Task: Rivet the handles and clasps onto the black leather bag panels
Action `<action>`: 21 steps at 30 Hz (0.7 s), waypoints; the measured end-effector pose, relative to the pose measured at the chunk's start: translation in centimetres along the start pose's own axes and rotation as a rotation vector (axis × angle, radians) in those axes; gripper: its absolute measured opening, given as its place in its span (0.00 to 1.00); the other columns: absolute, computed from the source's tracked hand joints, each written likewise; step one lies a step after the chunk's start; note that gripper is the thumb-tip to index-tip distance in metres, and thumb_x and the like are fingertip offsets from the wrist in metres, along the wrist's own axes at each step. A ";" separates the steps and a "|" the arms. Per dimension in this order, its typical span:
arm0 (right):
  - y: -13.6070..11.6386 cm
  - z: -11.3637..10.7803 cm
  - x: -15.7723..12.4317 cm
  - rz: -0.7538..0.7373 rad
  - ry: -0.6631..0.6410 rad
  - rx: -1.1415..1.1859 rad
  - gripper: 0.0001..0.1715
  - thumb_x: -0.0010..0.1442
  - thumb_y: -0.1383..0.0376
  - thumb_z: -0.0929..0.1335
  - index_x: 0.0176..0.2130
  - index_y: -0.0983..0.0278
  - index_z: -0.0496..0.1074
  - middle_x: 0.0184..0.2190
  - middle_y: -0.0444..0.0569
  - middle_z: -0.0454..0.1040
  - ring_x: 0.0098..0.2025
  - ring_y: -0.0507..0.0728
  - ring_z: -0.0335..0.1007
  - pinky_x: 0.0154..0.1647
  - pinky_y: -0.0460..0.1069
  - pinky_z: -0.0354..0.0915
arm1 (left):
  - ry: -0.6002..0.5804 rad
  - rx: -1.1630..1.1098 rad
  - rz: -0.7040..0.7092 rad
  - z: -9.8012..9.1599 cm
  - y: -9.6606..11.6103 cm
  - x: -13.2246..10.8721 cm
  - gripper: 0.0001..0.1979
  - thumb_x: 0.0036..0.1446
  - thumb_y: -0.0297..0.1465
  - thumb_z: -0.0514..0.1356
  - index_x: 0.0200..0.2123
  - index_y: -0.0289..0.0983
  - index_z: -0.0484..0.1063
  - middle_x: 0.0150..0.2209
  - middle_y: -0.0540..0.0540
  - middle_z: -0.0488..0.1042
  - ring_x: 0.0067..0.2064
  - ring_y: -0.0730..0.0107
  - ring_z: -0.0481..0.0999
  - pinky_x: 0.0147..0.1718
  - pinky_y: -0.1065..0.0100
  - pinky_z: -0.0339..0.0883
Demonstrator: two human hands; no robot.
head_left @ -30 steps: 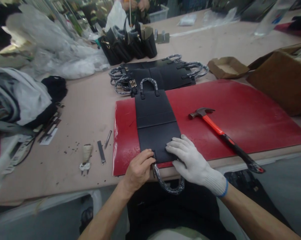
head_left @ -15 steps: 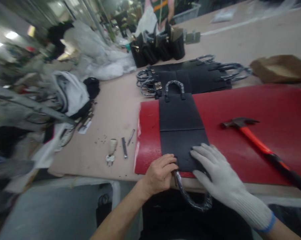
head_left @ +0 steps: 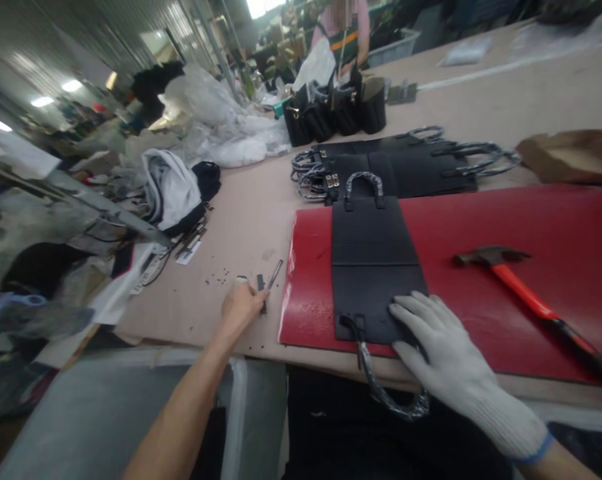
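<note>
A flat black leather bag panel (head_left: 373, 260) lies on a red mat (head_left: 481, 293), with a wrapped handle at its far end (head_left: 363, 181) and another hanging over the table's near edge (head_left: 385, 393). My right hand (head_left: 443, 347), in a white knit glove, rests flat with spread fingers on the panel's near right corner. My bare left hand (head_left: 241, 307) is out to the left on the tabletop, fingers curled over small tools: a pale-handled one shows at its fingertips and a dark metal punch (head_left: 261, 293) lies against it.
A hammer with an orange and black handle (head_left: 525, 300) lies on the mat at right. More black panels (head_left: 401, 167) and finished black bags (head_left: 335, 110) sit beyond. Clothing and plastic pile up at left. A cardboard tray (head_left: 571, 155) stands far right. Another person stands at the back.
My left hand has left the panel's near edge and gone left to the small tools on the table. The view has swung left. My right hand stays on the panel.
</note>
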State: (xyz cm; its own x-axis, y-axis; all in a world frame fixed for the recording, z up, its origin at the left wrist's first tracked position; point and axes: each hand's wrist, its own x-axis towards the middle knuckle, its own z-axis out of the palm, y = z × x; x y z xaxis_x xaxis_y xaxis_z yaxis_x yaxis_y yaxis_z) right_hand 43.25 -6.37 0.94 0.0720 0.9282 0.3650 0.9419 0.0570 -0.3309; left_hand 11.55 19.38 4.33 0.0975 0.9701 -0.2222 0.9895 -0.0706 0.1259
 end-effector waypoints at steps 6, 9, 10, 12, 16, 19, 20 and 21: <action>-1.2 -0.8 -0.1 0.071 -0.036 0.058 0.28 0.61 0.66 0.69 0.60 0.65 0.71 0.64 0.57 0.68 0.69 0.70 0.57 0.73 0.71 0.51 | -0.122 0.044 0.033 0.2 0.5 2.2 0.15 0.55 0.41 0.63 0.22 0.39 0.75 0.24 0.40 0.77 0.33 0.50 0.80 0.27 0.63 0.61; -1.5 -1.0 -0.2 0.101 -0.032 0.076 0.28 0.60 0.67 0.69 0.60 0.65 0.72 0.63 0.56 0.68 0.69 0.69 0.56 0.74 0.70 0.49 | -0.147 -0.154 -0.020 0.3 -0.2 2.3 0.12 0.50 0.37 0.65 0.19 0.38 0.73 0.17 0.44 0.71 0.25 0.56 0.76 0.24 0.65 0.62; -1.5 -1.1 -0.2 0.106 -0.030 0.082 0.28 0.60 0.67 0.70 0.60 0.66 0.72 0.63 0.56 0.68 0.69 0.69 0.56 0.74 0.70 0.49 | -0.155 -0.290 -0.050 0.3 -0.4 2.0 0.12 0.48 0.37 0.65 0.19 0.37 0.72 0.16 0.45 0.70 0.23 0.59 0.74 0.23 0.66 0.62; -1.6 -1.1 -0.2 0.110 -0.025 0.092 0.29 0.60 0.67 0.70 0.60 0.66 0.72 0.64 0.57 0.68 0.69 0.70 0.56 0.74 0.70 0.49 | -0.166 -0.641 -0.106 0.2 -0.8 1.0 0.12 0.43 0.38 0.66 0.21 0.36 0.71 0.18 0.47 0.71 0.22 0.64 0.73 0.21 0.69 0.66; -1.7 -1.2 -0.2 0.122 -0.023 0.106 0.29 0.59 0.67 0.70 0.60 0.65 0.72 0.63 0.57 0.69 0.69 0.70 0.56 0.74 0.70 0.49 | -0.105 -1.210 -0.088 0.2 0.6 -2.4 0.19 0.36 0.38 0.71 0.28 0.33 0.71 0.25 0.46 0.78 0.26 0.67 0.78 0.24 0.70 0.75; -1.9 -1.2 -0.1 0.133 -0.024 0.104 0.29 0.59 0.68 0.71 0.60 0.65 0.72 0.63 0.56 0.69 0.69 0.70 0.56 0.74 0.70 0.49 | -0.089 -1.439 0.039 0.9 3.9 -5.5 0.23 0.39 0.39 0.75 0.33 0.34 0.69 0.30 0.45 0.81 0.31 0.64 0.83 0.30 0.68 0.80; -1.9 -1.2 -0.1 0.136 -0.025 0.104 0.28 0.59 0.68 0.71 0.59 0.65 0.72 0.63 0.56 0.69 0.69 0.70 0.56 0.74 0.70 0.49 | -0.109 -1.501 0.090 1.3 5.2 -6.5 0.24 0.41 0.40 0.76 0.35 0.34 0.70 0.31 0.46 0.81 0.33 0.63 0.84 0.32 0.68 0.81; -1.9 -1.2 -0.1 0.137 -0.027 0.105 0.28 0.59 0.68 0.71 0.60 0.65 0.72 0.63 0.56 0.69 0.69 0.69 0.56 0.74 0.70 0.49 | -0.133 -1.558 0.138 1.8 6.6 -7.3 0.25 0.43 0.39 0.76 0.38 0.34 0.70 0.33 0.47 0.82 0.34 0.62 0.85 0.33 0.67 0.82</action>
State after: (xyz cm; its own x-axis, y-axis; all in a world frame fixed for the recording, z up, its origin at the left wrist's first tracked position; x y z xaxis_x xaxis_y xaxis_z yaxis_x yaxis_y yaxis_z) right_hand 41.81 -7.04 2.61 0.1869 0.9395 0.2870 0.8845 -0.0338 -0.4653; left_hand 17.58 11.38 5.09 0.2664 0.9440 -0.1947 -0.0987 0.2277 0.9687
